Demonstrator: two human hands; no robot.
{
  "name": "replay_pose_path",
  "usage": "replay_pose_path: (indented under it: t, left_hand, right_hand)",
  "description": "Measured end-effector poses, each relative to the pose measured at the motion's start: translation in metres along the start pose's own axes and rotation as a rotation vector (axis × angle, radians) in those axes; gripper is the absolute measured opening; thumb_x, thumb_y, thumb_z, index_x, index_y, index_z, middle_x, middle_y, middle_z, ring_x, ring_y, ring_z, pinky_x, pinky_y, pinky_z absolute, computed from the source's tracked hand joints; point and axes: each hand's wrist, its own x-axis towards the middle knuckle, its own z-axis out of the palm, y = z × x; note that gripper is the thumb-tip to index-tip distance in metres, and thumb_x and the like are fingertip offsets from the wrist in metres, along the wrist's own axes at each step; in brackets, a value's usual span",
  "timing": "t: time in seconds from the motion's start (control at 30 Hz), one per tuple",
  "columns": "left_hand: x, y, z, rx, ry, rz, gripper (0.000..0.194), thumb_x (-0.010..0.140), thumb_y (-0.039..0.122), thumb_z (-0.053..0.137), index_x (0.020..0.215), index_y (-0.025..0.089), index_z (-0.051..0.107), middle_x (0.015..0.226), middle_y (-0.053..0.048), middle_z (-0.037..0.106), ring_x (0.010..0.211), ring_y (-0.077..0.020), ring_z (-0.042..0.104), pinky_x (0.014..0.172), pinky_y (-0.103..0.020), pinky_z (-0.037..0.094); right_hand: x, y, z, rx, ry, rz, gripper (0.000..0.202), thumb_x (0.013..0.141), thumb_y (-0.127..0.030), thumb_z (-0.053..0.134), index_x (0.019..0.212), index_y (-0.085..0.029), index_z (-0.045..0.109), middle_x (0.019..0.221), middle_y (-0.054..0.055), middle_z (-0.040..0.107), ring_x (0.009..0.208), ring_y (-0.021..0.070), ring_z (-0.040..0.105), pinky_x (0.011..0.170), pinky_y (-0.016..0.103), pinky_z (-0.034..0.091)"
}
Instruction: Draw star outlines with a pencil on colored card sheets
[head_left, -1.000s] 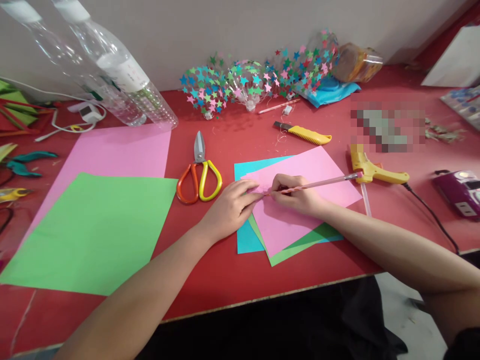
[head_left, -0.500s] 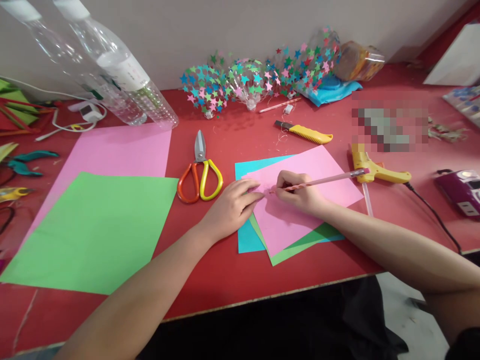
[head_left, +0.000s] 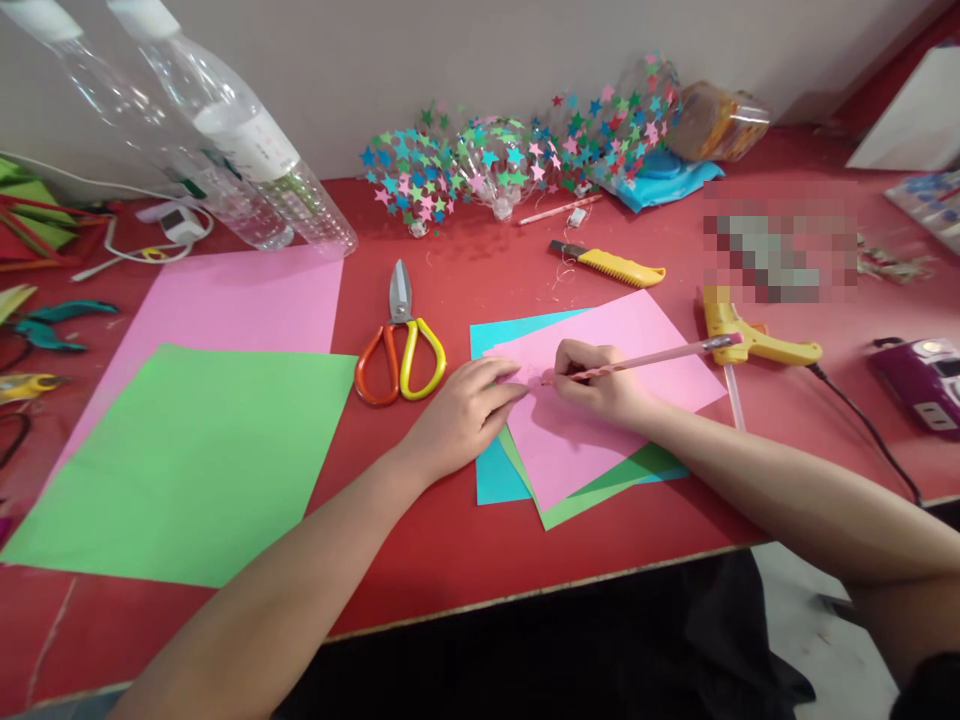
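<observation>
My right hand (head_left: 600, 385) grips a pink pencil (head_left: 660, 357), its tip down on a pink paper sheet (head_left: 600, 450) and its eraser end pointing right. Faint lines show on the sheet near the tip. My left hand (head_left: 472, 410) lies with outstretched fingers on the left edge of that sheet, pressing it. Underneath, turned at other angles, are a green sheet (head_left: 555, 514) and a blue sheet (head_left: 499, 475). Just left of my left hand lie scissors (head_left: 401, 335) with one red and one yellow handle.
A yellow utility knife (head_left: 619, 268) lies behind the sheets; a yellow glue gun (head_left: 757, 340) is to their right. Large green paper (head_left: 202, 460) overlaps pink paper (head_left: 255, 300) at left. Plastic bottles (head_left: 255, 150) and star-covered clear pieces (head_left: 499, 165) stand along the wall.
Almost nothing differs. The pencil's eraser end has shifted very slightly right and up; my left hand stays in place.
</observation>
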Motion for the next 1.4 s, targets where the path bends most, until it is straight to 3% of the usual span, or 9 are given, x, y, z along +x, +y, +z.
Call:
replay_pose_path:
  t: [0.43, 0.97, 1.07, 1.2, 1.3, 1.4]
  left_hand:
    - [-0.0008, -0.0007, 0.0008, -0.002, -0.003, -0.007, 0.023, 0.095, 0.013, 0.051, 0.11, 0.018, 0.068, 0.123, -0.012, 0.062, 0.119, -0.0252, 0.058, 0.102, -0.051, 0.05]
    - [0.0005, -0.0001, -0.0007, 0.018, -0.004, 0.011, 0.023, 0.095, 0.013, 0.051, 0.109, 0.016, 0.068, 0.122, -0.013, 0.063, 0.117, -0.0261, 0.059, 0.101, -0.051, 0.051]
    - [0.0003, -0.0001, 0.0, 0.01, -0.002, 0.008, 0.023, 0.095, 0.013, 0.051, 0.109, 0.016, 0.068, 0.121, -0.013, 0.063, 0.116, -0.0257, 0.059, 0.1, -0.05, 0.051]
    - [-0.0001, -0.0008, 0.0001, -0.001, 0.022, 0.015, 0.02, 0.095, 0.014, 0.052, 0.105, 0.017, 0.069, 0.119, -0.012, 0.065, 0.116, -0.0246, 0.06, 0.1, -0.05, 0.05]
    - [0.0006, 0.0, -0.0018, -0.015, 0.027, 0.02, 0.02, 0.095, 0.012, 0.052, 0.101, 0.018, 0.07, 0.111, -0.01, 0.067, 0.109, -0.0236, 0.061, 0.098, -0.049, 0.05]
    - [0.0017, 0.003, -0.0042, -0.039, -0.001, 0.022, 0.018, 0.093, 0.012, 0.053, 0.099, 0.018, 0.07, 0.101, -0.008, 0.068, 0.101, -0.0229, 0.062, 0.091, -0.046, 0.051]
  right_hand:
    - [-0.0005, 0.0018, -0.0015, -0.014, -0.093, -0.041, 0.012, 0.074, -0.01, 0.051, 0.068, -0.02, 0.046, 0.061, -0.005, 0.049, 0.055, 0.0081, 0.04, 0.053, 0.022, 0.032]
    - [-0.0016, 0.0016, -0.0011, 0.012, -0.129, -0.056, 0.011, 0.075, -0.01, 0.052, 0.069, -0.019, 0.048, 0.061, -0.005, 0.051, 0.054, 0.008, 0.042, 0.053, 0.023, 0.032]
    - [-0.0002, 0.0001, -0.0017, 0.083, -0.033, -0.012, 0.012, 0.076, -0.011, 0.054, 0.069, -0.019, 0.049, 0.062, -0.004, 0.052, 0.055, 0.0085, 0.045, 0.053, 0.022, 0.034]
    - [0.0039, -0.0009, -0.0008, 0.338, 0.242, 0.11, 0.012, 0.087, -0.025, 0.055, 0.077, -0.02, 0.049, 0.064, -0.003, 0.058, 0.056, 0.01, 0.052, 0.054, 0.024, 0.04]
    - [0.0048, 0.0007, -0.0002, 0.382, 0.229, 0.131, 0.01, 0.088, -0.027, 0.055, 0.082, -0.021, 0.049, 0.066, -0.002, 0.061, 0.059, 0.0111, 0.055, 0.057, 0.025, 0.043]
    - [0.0034, 0.0024, -0.0011, 0.267, 0.15, 0.102, 0.004, 0.083, -0.019, 0.056, 0.083, -0.02, 0.053, 0.068, -0.002, 0.059, 0.06, 0.0108, 0.052, 0.057, 0.025, 0.039]
